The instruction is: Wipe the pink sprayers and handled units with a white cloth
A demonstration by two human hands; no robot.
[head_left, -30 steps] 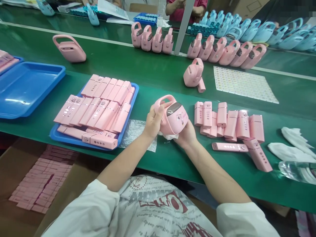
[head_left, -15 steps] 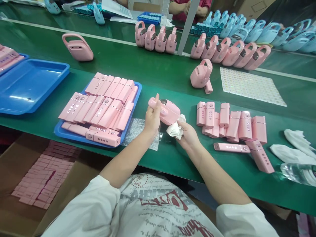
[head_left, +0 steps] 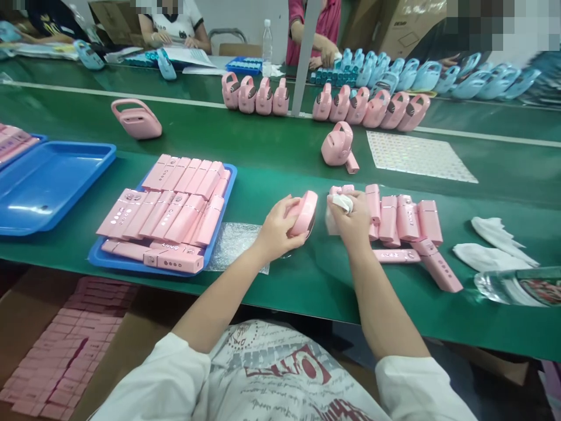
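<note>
My left hand (head_left: 280, 229) is closed around a small pink device with a loop handle (head_left: 305, 215), which it holds tilted on edge above the table. A crumpled white cloth (head_left: 343, 203) sticks out of my right hand (head_left: 354, 219), whose fingers are closed on it. That hand is over the left end of a group of pink rectangular sticks (head_left: 388, 217) with buttons; whether it touches them I cannot tell. One similar pink handled device (head_left: 336, 145) stands behind, beside a short pink piece (head_left: 352, 164).
Left of my hands, a blue tray (head_left: 231, 193) holds pink sticks; bubble wrap (head_left: 236, 245) lies beside it. Another blue tray (head_left: 56, 187) is farther left. At right are white cloths (head_left: 491, 257) and a plastic bottle (head_left: 517, 286). A post (head_left: 303, 64) rises behind; co-workers sit beyond.
My right hand, with the white cloth, has moved away from the handled device to the pink sticks. My left hand has turned the device on edge. The view has tilted up.
</note>
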